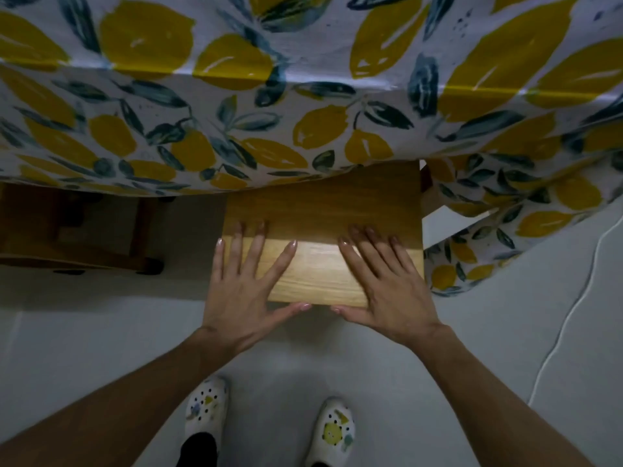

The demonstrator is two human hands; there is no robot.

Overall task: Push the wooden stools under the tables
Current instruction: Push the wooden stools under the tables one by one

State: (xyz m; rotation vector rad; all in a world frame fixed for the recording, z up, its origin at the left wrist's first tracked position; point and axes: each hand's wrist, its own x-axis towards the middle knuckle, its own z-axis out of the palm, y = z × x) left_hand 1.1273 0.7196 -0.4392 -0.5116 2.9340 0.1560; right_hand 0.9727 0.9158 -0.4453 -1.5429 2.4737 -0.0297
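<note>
A light wooden stool [320, 210] stands in front of me, its far half in shadow beneath the hanging edge of a lemon-print tablecloth [236, 112]. My left hand [247, 284] lies flat on the stool's near left corner, fingers spread, thumb along the front edge. On the near right corner rests my right hand [387, 281], also flat with fingers apart and thumb on the front edge. Neither hand grips anything. The table under the cloth is hidden.
A second wooden stool [77, 227] sits under the table at the left, mostly in shadow. More tablecloth [505, 224] drapes down at the right. A white cable [573, 308] runs across the grey floor on the right. My feet in patterned white clogs [333, 429] stand behind the stool.
</note>
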